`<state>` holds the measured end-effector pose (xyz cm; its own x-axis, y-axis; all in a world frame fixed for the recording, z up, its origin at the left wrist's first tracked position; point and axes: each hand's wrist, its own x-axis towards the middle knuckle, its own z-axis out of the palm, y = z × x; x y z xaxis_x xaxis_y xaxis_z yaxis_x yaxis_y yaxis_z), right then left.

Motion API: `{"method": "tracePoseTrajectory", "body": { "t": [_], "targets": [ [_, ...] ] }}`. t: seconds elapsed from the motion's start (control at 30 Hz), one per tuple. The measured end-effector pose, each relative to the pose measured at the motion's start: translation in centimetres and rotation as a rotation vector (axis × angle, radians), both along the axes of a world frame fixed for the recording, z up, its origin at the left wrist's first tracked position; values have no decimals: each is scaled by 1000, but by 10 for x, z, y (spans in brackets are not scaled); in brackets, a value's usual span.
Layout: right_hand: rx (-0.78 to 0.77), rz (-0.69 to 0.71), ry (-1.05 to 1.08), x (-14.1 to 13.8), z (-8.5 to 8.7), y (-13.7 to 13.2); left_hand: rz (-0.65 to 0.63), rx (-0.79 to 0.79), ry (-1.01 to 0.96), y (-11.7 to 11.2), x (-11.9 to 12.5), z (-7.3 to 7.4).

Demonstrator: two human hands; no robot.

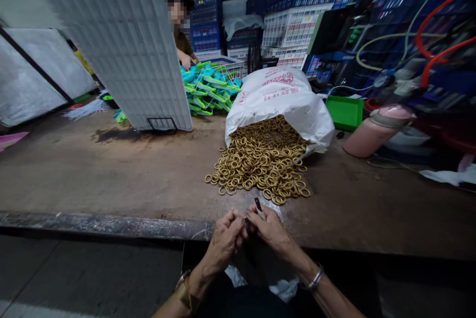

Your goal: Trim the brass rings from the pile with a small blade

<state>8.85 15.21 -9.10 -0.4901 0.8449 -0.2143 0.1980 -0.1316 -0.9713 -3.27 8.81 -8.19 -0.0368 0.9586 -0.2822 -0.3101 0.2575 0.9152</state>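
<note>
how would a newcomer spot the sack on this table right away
On the long brown table, find the heap of gold rings near the front edge. Just behind it lies a bulging white sack, its open mouth facing the camera. Unlike the tall ribbed panel to its left and the green tray to its right, it has red printing and rings spilling out.

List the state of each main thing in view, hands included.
White printed sack: lying down, mouth open
Gold-coloured rings: loose, heaped, spilling out
Left hand: fingers curled, hold unclear
Right hand: closed around slim black-tipped tool
Ribbed white panel: standing on end
White plastic crates: stacked
</note>
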Motion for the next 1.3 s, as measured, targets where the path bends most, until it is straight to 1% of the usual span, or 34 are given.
{"method": "tracePoseTrajectory", "body": {
  "t": [0.1,0.17,0.27,0.33,0.4,0.47,0.53,0.67,0.77,0.87,0.97,1.07,1.13,1.2,1.3],
  "targets": [
    [-10,31,-3,1,3,1,-12,22,-93,-1,-1,-2],
    [46,10,-48,2,3,1,-5,17,-125,-1,-1,-2],
    [286,-25,-223,4,3,-1,33,1,-108,-1,0,-1],
    [441,36,-338,6,3,-4,57,-10,-73,0,1,0],
    [520,118,-413,6,3,-7,71,-20,-56,0,2,3],
    [547,153,-476,6,3,-10,78,-31,-48,1,2,6],
    [571,155,-541,5,3,-12,92,-35,-27,2,3,8],
    [629,180,-642,3,4,-12,112,-16,61,2,4,10],
    [643,198,-725,5,2,-8,88,4,101,-4,4,13],
    [652,140,-827,9,-1,1,17,20,50,-13,4,19],
    [680,15,-895,14,1,14,-21,30,-99,-18,4,23],
    [735,-159,-911,19,6,30,26,-18,-264,-14,3,20],
    [763,-249,-935,21,9,41,61,-34,-317,-12,2,16],
    [785,-292,-989,23,10,51,74,-35,-351,-10,1,12],
    [809,-278,-1075,26,6,60,78,-61,-424,-9,-1,9]
  ]
}}
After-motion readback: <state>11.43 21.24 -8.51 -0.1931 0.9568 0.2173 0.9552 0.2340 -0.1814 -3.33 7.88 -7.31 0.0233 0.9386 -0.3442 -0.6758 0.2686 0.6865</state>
